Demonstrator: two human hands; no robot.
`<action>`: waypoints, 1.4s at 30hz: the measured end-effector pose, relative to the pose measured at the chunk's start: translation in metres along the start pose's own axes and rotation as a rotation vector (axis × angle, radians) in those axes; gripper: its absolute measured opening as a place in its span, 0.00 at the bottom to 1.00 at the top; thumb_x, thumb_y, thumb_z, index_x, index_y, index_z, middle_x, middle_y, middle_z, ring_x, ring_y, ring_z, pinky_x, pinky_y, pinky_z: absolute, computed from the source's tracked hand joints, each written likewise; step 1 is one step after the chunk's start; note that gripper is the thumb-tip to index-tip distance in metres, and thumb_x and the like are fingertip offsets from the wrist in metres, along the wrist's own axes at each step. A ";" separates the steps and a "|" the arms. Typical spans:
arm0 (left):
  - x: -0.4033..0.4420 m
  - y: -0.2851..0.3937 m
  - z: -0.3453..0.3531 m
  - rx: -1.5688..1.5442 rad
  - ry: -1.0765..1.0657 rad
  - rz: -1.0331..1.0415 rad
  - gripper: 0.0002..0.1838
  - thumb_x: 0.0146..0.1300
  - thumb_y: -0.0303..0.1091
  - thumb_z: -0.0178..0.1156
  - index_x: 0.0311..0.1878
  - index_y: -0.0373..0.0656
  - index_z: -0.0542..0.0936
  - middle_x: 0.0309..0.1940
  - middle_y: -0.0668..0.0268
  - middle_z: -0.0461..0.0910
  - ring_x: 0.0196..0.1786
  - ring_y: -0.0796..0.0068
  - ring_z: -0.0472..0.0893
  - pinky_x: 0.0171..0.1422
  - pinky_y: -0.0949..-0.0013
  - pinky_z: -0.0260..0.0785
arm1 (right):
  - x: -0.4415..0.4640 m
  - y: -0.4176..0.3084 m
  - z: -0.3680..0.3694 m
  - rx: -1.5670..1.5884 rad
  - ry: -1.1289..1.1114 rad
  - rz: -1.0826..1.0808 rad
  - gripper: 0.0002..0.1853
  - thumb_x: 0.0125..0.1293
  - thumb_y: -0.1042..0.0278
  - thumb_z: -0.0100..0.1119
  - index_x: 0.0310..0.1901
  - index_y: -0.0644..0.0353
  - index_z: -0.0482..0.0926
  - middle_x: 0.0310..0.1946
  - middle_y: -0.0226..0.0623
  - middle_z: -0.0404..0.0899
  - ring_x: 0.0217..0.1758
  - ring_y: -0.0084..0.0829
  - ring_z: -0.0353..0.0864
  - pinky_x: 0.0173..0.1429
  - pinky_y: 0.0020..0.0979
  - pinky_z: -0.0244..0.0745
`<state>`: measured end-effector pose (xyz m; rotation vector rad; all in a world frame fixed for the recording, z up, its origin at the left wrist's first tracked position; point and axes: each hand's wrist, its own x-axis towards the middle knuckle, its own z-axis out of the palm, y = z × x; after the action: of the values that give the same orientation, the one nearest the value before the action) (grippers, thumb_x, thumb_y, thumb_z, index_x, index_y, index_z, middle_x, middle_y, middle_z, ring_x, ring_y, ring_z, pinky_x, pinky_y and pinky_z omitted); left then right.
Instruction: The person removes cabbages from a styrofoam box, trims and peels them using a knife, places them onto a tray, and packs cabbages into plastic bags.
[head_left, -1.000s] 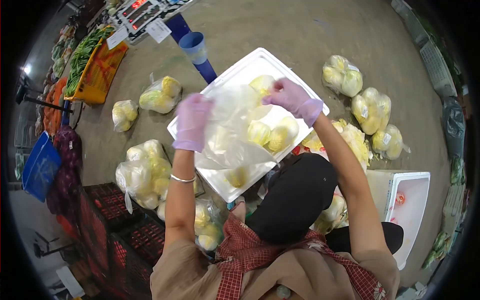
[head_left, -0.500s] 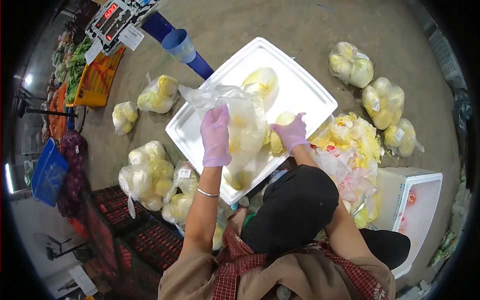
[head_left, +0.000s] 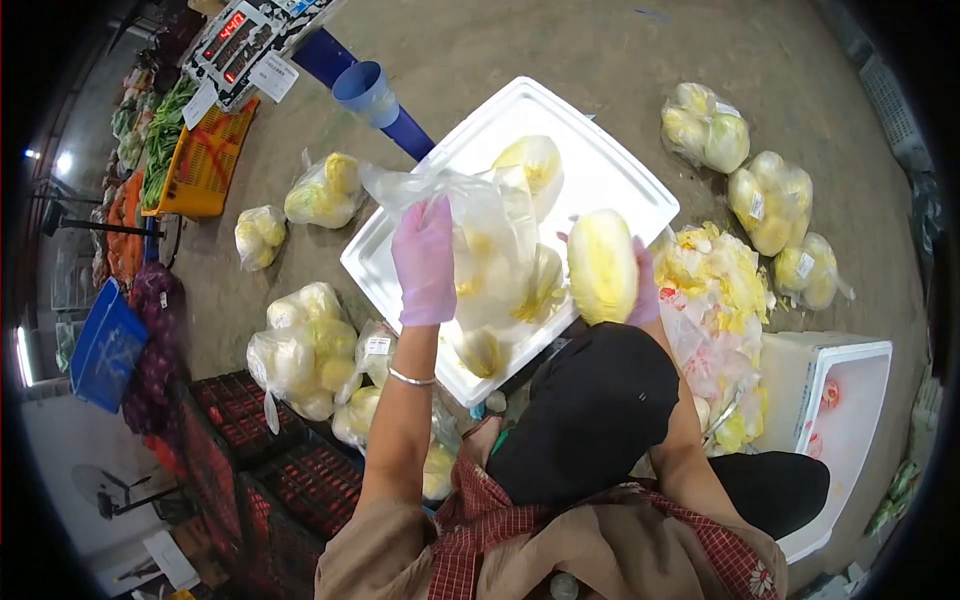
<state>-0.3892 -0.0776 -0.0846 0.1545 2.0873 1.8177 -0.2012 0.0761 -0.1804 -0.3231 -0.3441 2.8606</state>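
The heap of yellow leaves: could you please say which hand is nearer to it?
Right hand: it holds a cabbage beside the heap; the left hand grips a plastic bag farther off, over the tray.

- The purple-gloved left hand grips a clear plastic bag over the white foam tray.
- The right hand holds a pale yellow cabbage right of the bag.
- Another cabbage lies on the tray.
- Bagged cabbages sit on the floor on both sides.
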 end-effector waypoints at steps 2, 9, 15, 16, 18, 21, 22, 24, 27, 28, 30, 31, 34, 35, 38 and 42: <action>0.006 0.000 0.005 0.010 -0.043 0.036 0.15 0.66 0.32 0.56 0.49 0.29 0.75 0.38 0.69 0.77 0.39 0.83 0.71 0.45 0.78 0.64 | 0.006 -0.013 0.053 0.113 -0.297 0.109 0.39 0.56 0.48 0.56 0.66 0.63 0.61 0.60 0.48 0.70 0.55 0.40 0.75 0.55 0.44 0.74; -0.007 0.058 0.018 0.071 -0.159 0.171 0.13 0.64 0.31 0.57 0.48 0.33 0.77 0.35 0.72 0.77 0.35 0.84 0.72 0.41 0.79 0.66 | 0.052 -0.003 0.099 -0.426 -0.120 0.513 0.27 0.58 0.56 0.58 0.55 0.66 0.72 0.45 0.44 0.80 0.44 0.36 0.81 0.53 0.34 0.76; -0.072 0.064 -0.006 0.157 -0.514 -0.174 0.14 0.63 0.35 0.58 0.50 0.42 0.79 0.33 0.73 0.76 0.28 0.88 0.72 0.27 0.83 0.64 | 0.038 -0.003 0.064 -0.119 0.180 0.194 0.23 0.66 0.54 0.49 0.53 0.65 0.73 0.45 0.44 0.80 0.45 0.34 0.82 0.51 0.34 0.78; -0.083 0.050 0.003 0.131 -0.610 -0.222 0.14 0.64 0.36 0.58 0.51 0.43 0.79 0.31 0.74 0.75 0.25 0.88 0.70 0.24 0.84 0.61 | 0.036 -0.001 0.060 -0.092 0.247 0.098 0.23 0.66 0.53 0.48 0.53 0.65 0.73 0.45 0.44 0.80 0.45 0.34 0.82 0.50 0.34 0.79; -0.099 0.023 0.022 0.122 -0.833 -0.375 0.17 0.64 0.34 0.56 0.55 0.39 0.78 0.40 0.67 0.78 0.39 0.84 0.76 0.41 0.79 0.68 | 0.035 0.000 0.047 -0.147 0.323 -0.084 0.22 0.67 0.56 0.49 0.55 0.65 0.71 0.45 0.43 0.79 0.45 0.35 0.81 0.50 0.34 0.78; -0.104 0.025 0.039 -0.080 -0.976 -0.589 0.19 0.64 0.34 0.55 0.58 0.38 0.75 0.41 0.67 0.76 0.41 0.82 0.74 0.45 0.77 0.67 | 0.030 -0.008 -0.026 -0.534 0.480 -0.194 0.24 0.66 0.58 0.51 0.57 0.67 0.69 0.47 0.45 0.77 0.47 0.37 0.79 0.53 0.33 0.76; -0.105 0.024 0.043 -0.175 -0.976 -0.623 0.20 0.65 0.34 0.55 0.58 0.38 0.75 0.40 0.69 0.75 0.40 0.83 0.73 0.44 0.77 0.67 | 0.024 -0.009 -0.046 -0.780 0.603 -0.194 0.25 0.65 0.58 0.52 0.57 0.67 0.69 0.48 0.46 0.76 0.49 0.38 0.78 0.54 0.34 0.75; -0.100 0.022 0.049 -0.432 -0.829 -0.540 0.20 0.67 0.36 0.53 0.60 0.40 0.74 0.30 0.76 0.73 0.32 0.87 0.70 0.35 0.81 0.64 | 0.018 -0.015 -0.082 -1.275 0.830 -0.203 0.27 0.63 0.57 0.53 0.58 0.68 0.68 0.50 0.50 0.75 0.51 0.41 0.77 0.55 0.34 0.73; -0.081 -0.024 0.043 -0.444 -0.746 -0.537 0.23 0.65 0.30 0.53 0.63 0.38 0.70 0.29 0.73 0.72 0.33 0.83 0.70 0.39 0.79 0.65 | 0.023 -0.023 -0.119 -2.031 1.135 -0.200 0.30 0.59 0.57 0.56 0.59 0.69 0.68 0.52 0.54 0.73 0.55 0.45 0.75 0.58 0.36 0.70; -0.076 -0.035 0.039 -0.465 -0.722 -0.544 0.23 0.64 0.30 0.53 0.63 0.38 0.69 0.29 0.72 0.71 0.32 0.82 0.71 0.39 0.78 0.65 | 0.019 -0.033 -0.084 -2.137 1.024 0.050 0.28 0.59 0.57 0.56 0.57 0.68 0.69 0.51 0.54 0.74 0.54 0.47 0.75 0.58 0.36 0.70; -0.071 -0.041 0.033 -0.593 -0.654 -0.531 0.26 0.63 0.29 0.52 0.65 0.37 0.66 0.28 0.71 0.71 0.31 0.80 0.70 0.38 0.77 0.65 | 0.021 -0.052 0.034 -2.025 0.510 0.462 0.25 0.58 0.58 0.56 0.53 0.66 0.73 0.48 0.54 0.76 0.54 0.50 0.74 0.57 0.37 0.70; -0.072 -0.043 0.030 -0.651 -0.622 -0.533 0.27 0.63 0.29 0.52 0.66 0.36 0.65 0.27 0.71 0.71 0.31 0.79 0.70 0.38 0.77 0.65 | 0.028 -0.058 0.074 -1.955 0.349 0.475 0.24 0.58 0.58 0.56 0.51 0.66 0.75 0.47 0.54 0.77 0.54 0.51 0.74 0.57 0.37 0.70; -0.069 -0.048 0.023 -0.686 -0.606 -0.540 0.29 0.63 0.30 0.51 0.68 0.35 0.60 0.25 0.70 0.70 0.29 0.77 0.70 0.37 0.76 0.65 | 0.084 -0.053 0.094 -2.000 0.103 0.014 0.31 0.56 0.63 0.62 0.62 0.58 0.68 0.53 0.47 0.76 0.54 0.38 0.77 0.55 0.32 0.72; -0.067 -0.050 0.021 -0.700 -0.598 -0.548 0.30 0.63 0.30 0.51 0.68 0.35 0.60 0.25 0.70 0.69 0.28 0.77 0.70 0.37 0.75 0.65 | 0.109 -0.049 0.084 -2.209 -0.022 -0.249 0.36 0.53 0.62 0.65 0.65 0.56 0.64 0.58 0.45 0.71 0.59 0.40 0.72 0.59 0.36 0.70; -0.063 -0.057 0.013 -0.735 -0.573 -0.565 0.31 0.63 0.32 0.51 0.68 0.34 0.58 0.24 0.70 0.69 0.27 0.78 0.69 0.36 0.75 0.66 | 0.176 -0.025 0.066 -2.792 -0.190 -0.182 0.51 0.43 0.60 0.74 0.70 0.52 0.54 0.69 0.42 0.56 0.70 0.48 0.57 0.65 0.49 0.63; -0.060 -0.059 0.001 -0.735 -0.512 -0.602 0.30 0.65 0.34 0.50 0.68 0.35 0.59 0.23 0.71 0.69 0.26 0.81 0.69 0.32 0.76 0.66 | 0.213 -0.006 0.042 -2.820 -0.290 0.078 0.48 0.39 0.60 0.76 0.65 0.55 0.61 0.66 0.41 0.62 0.66 0.48 0.62 0.62 0.53 0.65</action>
<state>-0.3239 -0.1052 -0.1300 -0.1714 0.9031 1.7722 -0.4117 0.1295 -0.1793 -0.1371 -3.3935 0.1639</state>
